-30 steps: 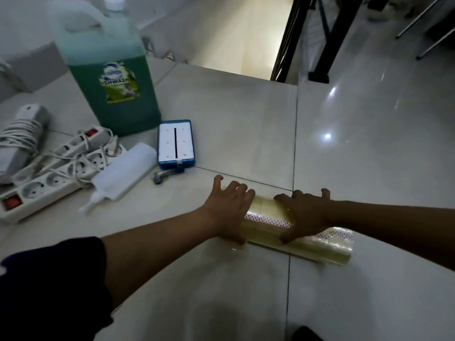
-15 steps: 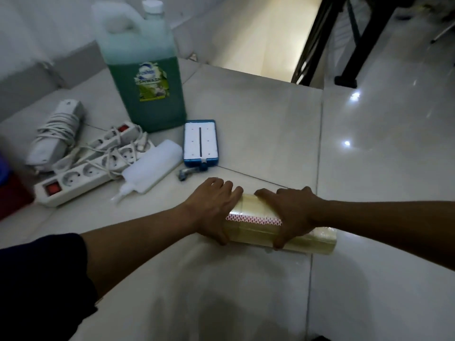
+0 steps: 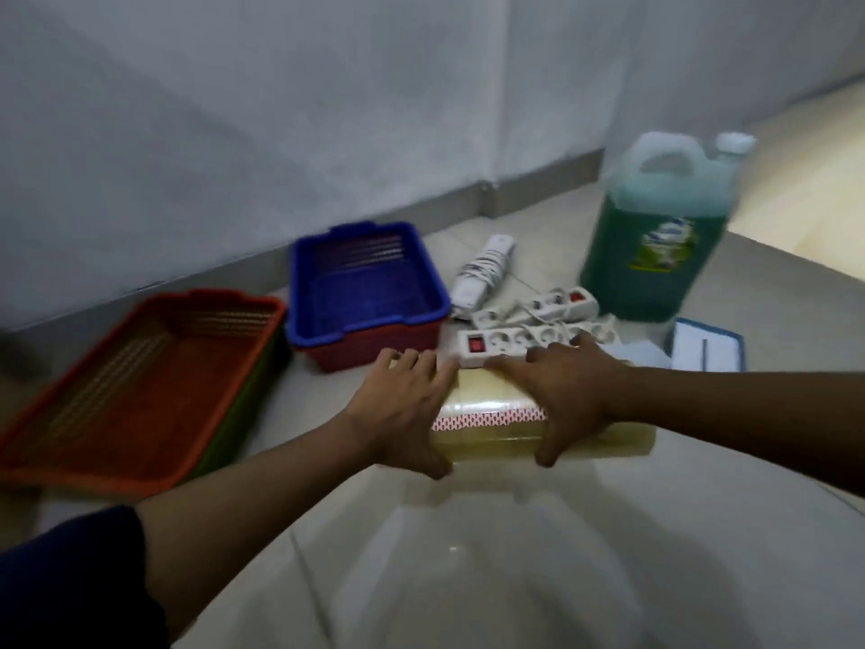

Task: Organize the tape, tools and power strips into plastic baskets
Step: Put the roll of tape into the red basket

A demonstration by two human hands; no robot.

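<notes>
A dark sleeve (image 3: pixel 70 578) leads up the person's left forearm to the left hand (image 3: pixel 402 414), which clasps one end of a pack of clear tape rolls (image 3: pixel 491 426) lying on the pale tiled floor (image 3: pixel 468 578). The right hand (image 3: pixel 568 395) grips the same pack from the other side, fingers curled over its top and thumb on its near face, so both hands are closed on the tape. A red-and-white band crosses the pack between the hands.

Just beyond the fingertips lies a white power strip (image 3: pixel 496 346) with a red switch, and behind it a second power strip (image 3: pixel 557 302) tangled in its cord. A third, with its cord wrapped around it (image 3: pixel 484 274), lies farther back beside a blue basket (image 3: pixel 365 283) that sits nested in a red one (image 3: pixel 374 351). To the left rests an orange basket (image 3: pixel 140 386) stacked on a green one. At right, a blue-edged white case (image 3: pixel 707 351) lies near a large jug of green liquid (image 3: pixel 660 231), with the grey wall (image 3: pixel 281 110) behind. The picture is blurred.
</notes>
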